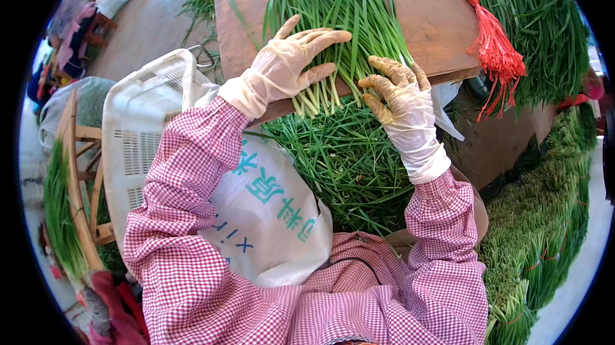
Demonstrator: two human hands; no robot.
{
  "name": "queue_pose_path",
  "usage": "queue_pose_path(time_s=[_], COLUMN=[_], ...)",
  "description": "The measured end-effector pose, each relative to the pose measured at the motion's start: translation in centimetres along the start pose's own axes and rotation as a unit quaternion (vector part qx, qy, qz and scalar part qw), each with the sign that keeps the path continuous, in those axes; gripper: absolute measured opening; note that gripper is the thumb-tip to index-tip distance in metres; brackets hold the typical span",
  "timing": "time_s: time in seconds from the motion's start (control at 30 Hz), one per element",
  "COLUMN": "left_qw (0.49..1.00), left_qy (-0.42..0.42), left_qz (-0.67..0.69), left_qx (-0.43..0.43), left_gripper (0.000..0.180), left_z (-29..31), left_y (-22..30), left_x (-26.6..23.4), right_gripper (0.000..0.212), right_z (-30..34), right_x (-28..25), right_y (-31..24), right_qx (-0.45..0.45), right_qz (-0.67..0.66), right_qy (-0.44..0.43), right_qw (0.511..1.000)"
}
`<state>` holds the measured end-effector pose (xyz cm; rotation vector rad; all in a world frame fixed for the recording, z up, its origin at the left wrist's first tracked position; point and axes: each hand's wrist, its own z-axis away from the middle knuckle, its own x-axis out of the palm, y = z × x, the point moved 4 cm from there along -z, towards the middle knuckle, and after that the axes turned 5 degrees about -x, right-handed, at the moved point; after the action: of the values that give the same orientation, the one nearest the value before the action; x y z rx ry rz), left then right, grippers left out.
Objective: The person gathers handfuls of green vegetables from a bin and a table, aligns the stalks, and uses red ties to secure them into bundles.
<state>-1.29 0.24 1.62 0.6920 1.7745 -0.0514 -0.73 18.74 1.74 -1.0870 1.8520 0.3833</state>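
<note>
A loose pile of garlic chives [333, 5] lies on a brown board [442, 18], its pale stem ends pointing toward me past the near edge. My left hand [288, 63], in a cream glove, rests across the left side of the stems with fingers stretched and apart. At the right side of the pile, my right hand [403, 98] has its soiled, bent fingers spread against the stems near the board's edge. Neither hand is closed round the chives. Below the edge, loose green trimmings [339, 165] fill the space before my lap.
Red plastic ties [496, 50] hang over the board's right corner beside tied chive bundles [538, 24]. More bundles [538, 217] are stacked at right. A white plastic basket [134, 127] and a white sack [282, 217] stand at left, near a wooden frame [80, 197].
</note>
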Motion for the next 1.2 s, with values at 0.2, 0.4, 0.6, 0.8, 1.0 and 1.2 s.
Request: queue_pose_path(time_s=[0.2, 0.4, 0.6, 0.8, 1.0, 1.2], left_qw=[0.998, 0.996, 0.996, 0.994, 0.996, 0.996], left_qy=[0.053, 0.081, 0.046, 0.026, -0.005, 0.001], left_qz=[0.042, 0.022, 0.068, 0.106, 0.092, 0.085], left_qx=[0.009, 0.043, 0.026, 0.013, 0.002, 0.000], left_gripper=[0.049, 0.050, 0.048, 0.050, 0.049, 0.045], left_z=[0.7, -0.8, -1.7, -1.7, -1.9, -1.9], left_y=[-0.1, 1.0, 0.0, -0.6, -0.3, -0.2], left_x=[-0.1, -0.5, 1.7, 2.2, 1.9, 2.1], right_gripper=[0.016, 0.023, 0.022, 0.019, 0.014, 0.011], right_z=[-0.8, -3.6, -4.3, -4.1, -4.6, -3.0], right_x=[-1.1, -0.3, 1.2, 1.3, 1.6, -1.0], right_y=[-0.4, 0.3, 0.9, -0.1, -0.6, -1.6], right_qx=[0.018, -0.047, -0.095, -0.116, -0.148, -0.134], right_qz=[0.013, 0.070, 0.072, 0.085, 0.124, 0.075], right_qy=[-0.036, -0.020, -0.074, -0.122, -0.103, -0.126], right_qw=[0.999, 0.996, 0.990, 0.982, 0.976, 0.980])
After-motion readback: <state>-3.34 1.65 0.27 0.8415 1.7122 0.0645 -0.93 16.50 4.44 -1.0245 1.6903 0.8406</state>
